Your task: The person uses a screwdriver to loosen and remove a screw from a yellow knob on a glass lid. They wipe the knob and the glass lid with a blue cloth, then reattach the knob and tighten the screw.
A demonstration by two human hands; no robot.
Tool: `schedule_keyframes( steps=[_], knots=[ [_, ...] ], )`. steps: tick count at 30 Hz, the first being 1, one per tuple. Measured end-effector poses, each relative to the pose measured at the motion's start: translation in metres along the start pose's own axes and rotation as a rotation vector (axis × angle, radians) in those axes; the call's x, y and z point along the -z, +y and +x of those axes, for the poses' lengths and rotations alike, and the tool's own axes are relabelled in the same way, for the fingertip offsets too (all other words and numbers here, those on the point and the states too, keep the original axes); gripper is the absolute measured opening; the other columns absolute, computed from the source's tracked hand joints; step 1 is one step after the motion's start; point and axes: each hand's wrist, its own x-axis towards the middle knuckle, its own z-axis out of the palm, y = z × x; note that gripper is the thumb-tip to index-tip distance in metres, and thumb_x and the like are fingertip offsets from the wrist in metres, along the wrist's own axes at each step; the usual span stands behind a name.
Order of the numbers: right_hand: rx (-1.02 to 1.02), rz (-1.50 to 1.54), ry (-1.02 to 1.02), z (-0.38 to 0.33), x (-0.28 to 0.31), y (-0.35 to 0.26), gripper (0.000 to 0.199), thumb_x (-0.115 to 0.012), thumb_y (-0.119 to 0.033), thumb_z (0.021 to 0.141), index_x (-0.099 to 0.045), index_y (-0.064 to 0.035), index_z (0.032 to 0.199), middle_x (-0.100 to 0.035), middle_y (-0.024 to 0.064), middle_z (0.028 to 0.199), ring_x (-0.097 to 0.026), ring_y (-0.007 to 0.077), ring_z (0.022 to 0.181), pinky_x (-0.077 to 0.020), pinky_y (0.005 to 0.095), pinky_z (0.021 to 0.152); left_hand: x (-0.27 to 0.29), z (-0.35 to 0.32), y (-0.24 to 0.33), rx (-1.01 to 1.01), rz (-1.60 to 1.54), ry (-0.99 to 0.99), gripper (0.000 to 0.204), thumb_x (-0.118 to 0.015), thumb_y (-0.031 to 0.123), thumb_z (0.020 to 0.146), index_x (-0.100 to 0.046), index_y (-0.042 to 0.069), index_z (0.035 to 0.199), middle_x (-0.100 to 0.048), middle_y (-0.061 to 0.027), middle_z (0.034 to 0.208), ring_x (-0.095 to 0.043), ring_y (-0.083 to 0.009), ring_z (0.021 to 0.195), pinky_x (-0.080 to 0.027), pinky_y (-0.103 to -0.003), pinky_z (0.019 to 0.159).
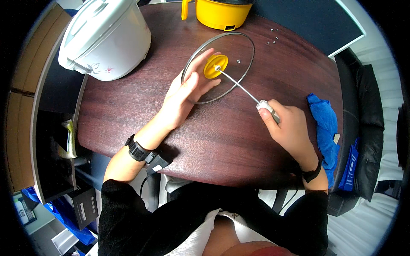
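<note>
The left hand (184,91) lay flat and open on a round glass lid (232,47), fingers spread across the lid's near-left part and pressing it against the dark wooden desk (222,141); it gripped nothing. Just past its fingertips sat the lid's yellow knob (212,68), at about the lid's centre. The right hand (288,128) was closed around the pale handle of a screwdriver (243,87), whose thin metal shaft ran from that hand up and to the left, its tip meeting the middle of the yellow knob. 1 small screw (238,61) lay on the glass just right of the knob.

Beyond the left hand and further left stood a white rice cooker (104,36). Straight beyond the lid, at the desk's far edge, stood a yellow pot (220,15). A few tiny screws (273,38) lay scattered on the desk beyond the right hand. A crumpled blue cloth (324,128) lay just right of the right hand, at the desk's edge. Each wrist wore a black band.
</note>
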Motion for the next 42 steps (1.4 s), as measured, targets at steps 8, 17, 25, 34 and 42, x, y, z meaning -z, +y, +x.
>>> schedule_keyframes(
  steps=[8, 17, 25, 34, 42],
  knots=[
    [0.03, -0.052, 0.105, 0.0, 0.006, 0.003, 0.027, -0.066, -0.034, 0.09, -0.065, -0.0079, 0.083, -0.064, 0.0115, 0.065, -0.063, 0.0272, 0.053, -0.0468, 0.0345, 0.05, 0.003, 0.001, -0.002, 0.01, -0.005, 0.01, 0.073, -0.048, 0.046, 0.098, -0.023, 0.003, 0.151, -0.032, -0.0175, 0.152, -0.036, -0.03, 0.138, -0.037, -0.048, 0.109],
    [-0.38, 0.981, -0.544, -0.002, -0.003, 0.013, 0.046, -0.035, -0.041, 0.104, -0.059, -0.0053, 0.087, -0.055, 0.0033, 0.053, -0.049, 0.0102, 0.04, -0.0398, 0.0227, 0.041, 0.005, 0.002, -0.003, -0.033, -0.034, 0.112, 0.074, -0.05, 0.048, 0.096, -0.024, 0.003, 0.15, -0.034, -0.0191, 0.149, -0.039, -0.0318, 0.136, -0.039, -0.049, 0.108],
    [-0.424, 1.44, -0.655, -0.002, -0.021, 0.009, 0.053, -0.023, -0.042, 0.106, -0.056, -0.0051, 0.087, -0.053, 0.0034, 0.052, -0.045, 0.009, 0.037, -0.0367, 0.0206, 0.037, 0.004, 0.002, -0.003, -0.027, -0.024, 0.079, 0.074, -0.05, 0.048, 0.096, -0.024, 0.004, 0.15, -0.033, -0.0195, 0.15, -0.038, -0.0318, 0.137, -0.039, -0.049, 0.108],
    [-0.473, 1.487, -0.647, -0.003, -0.02, 0.005, 0.055, -0.02, -0.042, 0.106, -0.056, -0.0047, 0.087, -0.053, 0.0034, 0.052, -0.044, 0.0098, 0.036, -0.0373, 0.0208, 0.038, 0.004, 0.001, -0.003, -0.028, -0.017, 0.076, 0.074, -0.049, 0.048, 0.097, -0.024, 0.004, 0.15, -0.033, -0.0184, 0.151, -0.038, -0.0318, 0.137, -0.038, -0.049, 0.109],
    [-0.456, 1.436, -0.638, -0.003, -0.023, 0.006, 0.055, -0.021, -0.043, 0.106, -0.056, -0.0049, 0.087, -0.053, 0.0036, 0.052, -0.044, 0.0098, 0.035, -0.0363, 0.0209, 0.037, 0.006, 0.001, -0.006, -0.018, -0.017, 0.074, 0.075, -0.05, 0.049, 0.096, -0.024, 0.005, 0.15, -0.032, -0.0176, 0.151, -0.037, -0.0316, 0.138, -0.038, -0.048, 0.109]
  ],
)
